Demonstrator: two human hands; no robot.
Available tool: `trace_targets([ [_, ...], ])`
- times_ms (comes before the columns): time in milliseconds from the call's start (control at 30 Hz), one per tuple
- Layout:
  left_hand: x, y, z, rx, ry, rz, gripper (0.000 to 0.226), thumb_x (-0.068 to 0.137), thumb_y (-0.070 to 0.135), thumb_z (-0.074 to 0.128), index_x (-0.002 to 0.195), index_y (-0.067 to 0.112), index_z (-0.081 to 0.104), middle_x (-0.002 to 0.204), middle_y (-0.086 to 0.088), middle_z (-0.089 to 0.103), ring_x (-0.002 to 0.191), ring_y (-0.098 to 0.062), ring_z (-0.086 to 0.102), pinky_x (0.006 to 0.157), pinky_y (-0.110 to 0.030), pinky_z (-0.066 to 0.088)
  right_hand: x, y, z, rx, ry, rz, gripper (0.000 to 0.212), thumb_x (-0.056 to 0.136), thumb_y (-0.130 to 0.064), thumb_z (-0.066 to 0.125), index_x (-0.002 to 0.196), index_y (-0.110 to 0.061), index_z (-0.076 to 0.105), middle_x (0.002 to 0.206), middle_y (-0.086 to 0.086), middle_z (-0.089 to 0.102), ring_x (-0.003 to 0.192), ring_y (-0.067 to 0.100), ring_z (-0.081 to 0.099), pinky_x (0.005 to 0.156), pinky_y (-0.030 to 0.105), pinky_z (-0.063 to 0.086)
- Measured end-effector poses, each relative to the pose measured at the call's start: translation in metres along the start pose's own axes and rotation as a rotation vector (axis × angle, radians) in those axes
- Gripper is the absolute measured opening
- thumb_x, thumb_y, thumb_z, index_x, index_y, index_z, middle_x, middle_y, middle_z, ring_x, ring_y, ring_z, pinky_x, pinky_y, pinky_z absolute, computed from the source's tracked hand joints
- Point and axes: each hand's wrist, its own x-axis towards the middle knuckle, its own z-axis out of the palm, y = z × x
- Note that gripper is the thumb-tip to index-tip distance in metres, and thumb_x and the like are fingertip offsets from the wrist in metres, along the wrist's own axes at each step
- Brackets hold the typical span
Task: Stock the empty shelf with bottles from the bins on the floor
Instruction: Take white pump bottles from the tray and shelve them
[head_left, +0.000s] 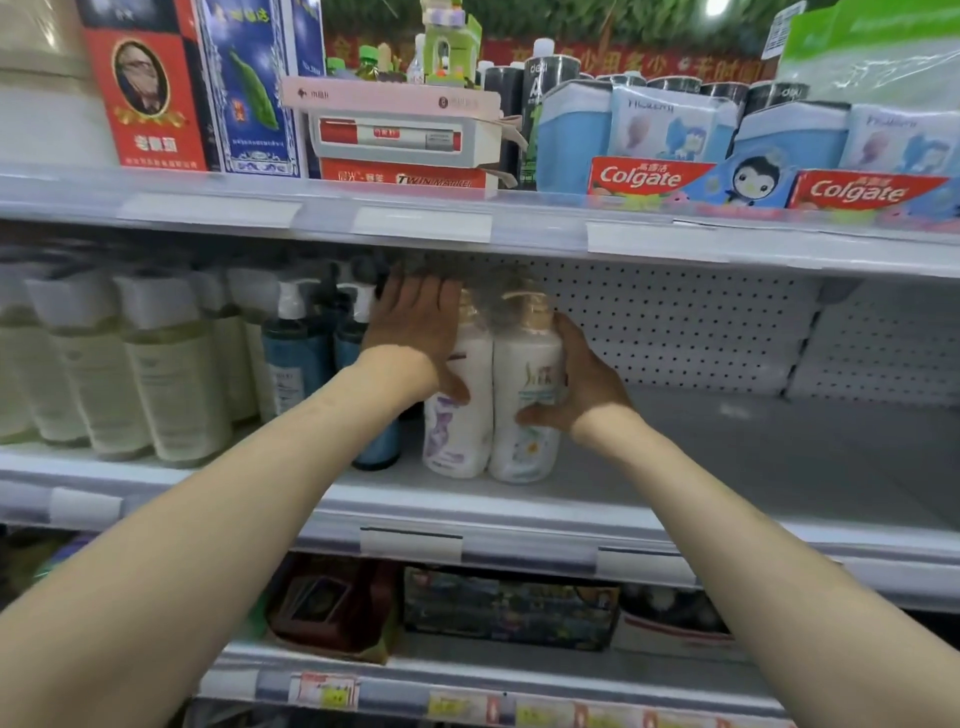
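Your two white bottles stand upright on the middle shelf (727, 457), touching side by side, long axes vertical, near its front edge. They sit squarely between your hands, so the pair is clamped from both sides.

Your left hand (415, 332) lies on the left bottle (460, 415). Its fingers (415, 296) are straight and flat along the bottle's left flank, pointing far, and the thumb rests across the front. Your right hand (576, 379) grips the right bottle (524, 395), with the fingers curled round its right side and the thumb on the front label.

The blue bottles (296, 364) stand just left of the pair, with your left hand wedged between the two groups. The bare span of shelf runs off to the right. I judge any closing-up has to go left and far, so draw your left hand out first. Your right hand, on the open side, is better placed to push.
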Motion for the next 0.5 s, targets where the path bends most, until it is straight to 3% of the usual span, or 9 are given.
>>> trace_targets([
  [133,0.013,-0.002,0.007,0.007,0.004,-0.004,0.130,0.050,0.061,0.087,0.149,0.010,0.020,0.151,-0.012,0.029,0.143,-0.032,0.021,0.121,-0.048,0.008,0.013,0.002,0.005,-0.004,-0.004,0.010,0.126,0.057,-0.029,0.096,0.152,-0.042,0.014,0.136,0.002,0.061,0.118,0.027,0.060,0.092,0.037,0.051],
  [267,0.025,-0.003,0.015,0.057,0.019,-0.024,0.139,0.052,0.063,0.085,0.153,0.008,0.007,0.158,-0.014,0.018,0.147,-0.033,0.013,0.122,-0.050,0.001,0.024,0.002,0.008,-0.006,-0.002,0.009,0.126,0.056,-0.029,0.096,0.154,-0.037,0.017,0.137,0.003,0.060,0.120,0.027,0.060,0.095,0.044,0.053],
  [500,0.029,0.003,0.013,0.099,-0.035,-0.095,0.146,0.059,0.063,0.082,0.153,0.006,-0.014,0.164,-0.013,-0.002,0.151,-0.035,0.000,0.122,-0.051,-0.001,0.027,-0.005,0.005,-0.041,-0.041,0.017,0.125,0.059,-0.033,0.093,0.150,-0.047,0.009,0.135,0.006,0.061,0.117,0.032,0.063,0.095,0.050,0.053],
])
